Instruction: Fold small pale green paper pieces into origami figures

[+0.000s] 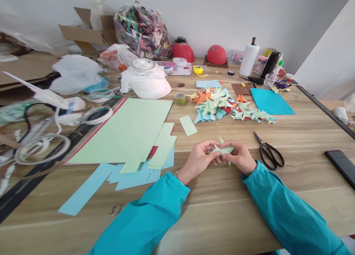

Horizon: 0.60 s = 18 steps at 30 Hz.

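A pale green paper star (pixel 225 150) with pointed tips is held up between both my hands, just above the wooden table. My left hand (pixel 200 157) pinches its left side between thumb and fingers. On the right side, my right hand (pixel 239 157) grips it the same way; the fingertips hide part of the paper. Black-handled scissors (pixel 269 151) lie to the right of my right hand, blades pointing away. Ahead of the hands are a small green paper rectangle (pixel 188 125) and a heap of folded paper stars (pixel 213 105) in green, blue, orange and red.
Large green paper sheets (pixel 124 131) lie at left, with blue paper strips (pixel 85 190) beside them. A thread spool (pixel 180 99) stands near the heap. Rolls of tape (pixel 97 115) clutter the left edge. A phone (pixel 342 166) rests at far right, a turquoise sheet (pixel 271 100) behind.
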Each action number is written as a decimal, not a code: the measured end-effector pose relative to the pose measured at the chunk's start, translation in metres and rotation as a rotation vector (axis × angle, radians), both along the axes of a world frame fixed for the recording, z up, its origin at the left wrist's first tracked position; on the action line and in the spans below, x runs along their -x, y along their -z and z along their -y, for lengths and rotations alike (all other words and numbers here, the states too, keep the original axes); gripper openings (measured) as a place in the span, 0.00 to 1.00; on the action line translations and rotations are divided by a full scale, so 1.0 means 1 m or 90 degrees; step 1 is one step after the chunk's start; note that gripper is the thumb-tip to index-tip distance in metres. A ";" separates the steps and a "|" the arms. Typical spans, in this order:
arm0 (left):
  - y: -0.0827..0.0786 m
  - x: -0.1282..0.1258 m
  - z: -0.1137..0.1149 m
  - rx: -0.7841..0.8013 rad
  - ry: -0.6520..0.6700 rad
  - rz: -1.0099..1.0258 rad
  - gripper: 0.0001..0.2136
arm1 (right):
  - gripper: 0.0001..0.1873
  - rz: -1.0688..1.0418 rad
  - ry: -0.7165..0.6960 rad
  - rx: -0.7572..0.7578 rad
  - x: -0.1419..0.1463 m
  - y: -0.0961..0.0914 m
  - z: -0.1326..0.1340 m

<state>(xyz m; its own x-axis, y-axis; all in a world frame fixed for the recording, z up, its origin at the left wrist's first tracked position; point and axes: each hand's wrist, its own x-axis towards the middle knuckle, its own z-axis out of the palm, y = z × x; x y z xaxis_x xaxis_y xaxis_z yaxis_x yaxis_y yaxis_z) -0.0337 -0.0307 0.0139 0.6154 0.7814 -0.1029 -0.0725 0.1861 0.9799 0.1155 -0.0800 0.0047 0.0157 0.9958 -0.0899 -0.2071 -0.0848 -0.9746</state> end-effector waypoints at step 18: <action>0.005 0.001 -0.008 0.079 0.012 0.051 0.15 | 0.14 -0.096 0.001 -0.027 -0.004 0.006 -0.001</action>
<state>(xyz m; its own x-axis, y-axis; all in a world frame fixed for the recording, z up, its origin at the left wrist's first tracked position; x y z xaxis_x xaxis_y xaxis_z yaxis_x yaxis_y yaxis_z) -0.0344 -0.0227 0.0086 0.6395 0.7543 -0.1483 -0.1448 0.3077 0.9404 0.1194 -0.0793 -0.0016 0.0074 0.9988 -0.0493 -0.3522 -0.0435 -0.9349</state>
